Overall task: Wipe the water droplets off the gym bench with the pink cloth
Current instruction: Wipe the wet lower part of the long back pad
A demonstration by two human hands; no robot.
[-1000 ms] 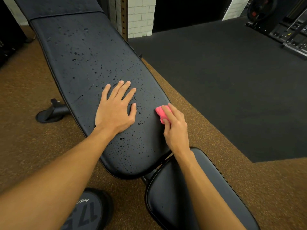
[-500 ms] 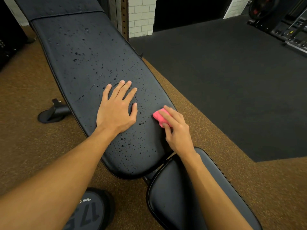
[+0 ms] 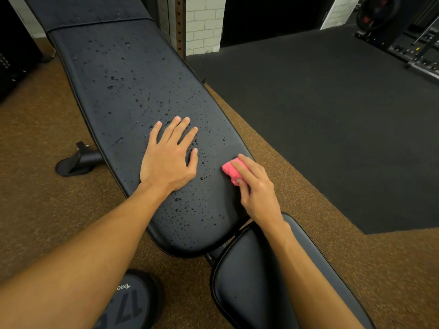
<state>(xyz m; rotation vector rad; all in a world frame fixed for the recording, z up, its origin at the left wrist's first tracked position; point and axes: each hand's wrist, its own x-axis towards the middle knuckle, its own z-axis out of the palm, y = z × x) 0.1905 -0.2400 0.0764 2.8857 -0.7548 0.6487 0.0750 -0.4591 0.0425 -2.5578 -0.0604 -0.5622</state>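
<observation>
The black padded gym bench (image 3: 123, 91) runs from the upper left to the lower middle, its surface dotted with water droplets (image 3: 190, 210). My left hand (image 3: 169, 157) lies flat on the pad, fingers spread, holding nothing. My right hand (image 3: 256, 191) presses a small folded pink cloth (image 3: 231, 170) against the pad near its right edge. A narrow strip around the cloth looks dry. The fingers cover the near half of the cloth.
The bench's separate seat pad (image 3: 273, 281) lies under my right forearm. A black dumbbell head (image 3: 133, 302) rests on the brown floor at the bottom left. A bench foot (image 3: 76, 162) sticks out left. Dark mat flooring (image 3: 332, 115) and weight equipment (image 3: 415, 43) lie right.
My right hand has slid the pink cloth a little to the left and toward me along the pad's right edge. The left hand has stayed flat in place.
</observation>
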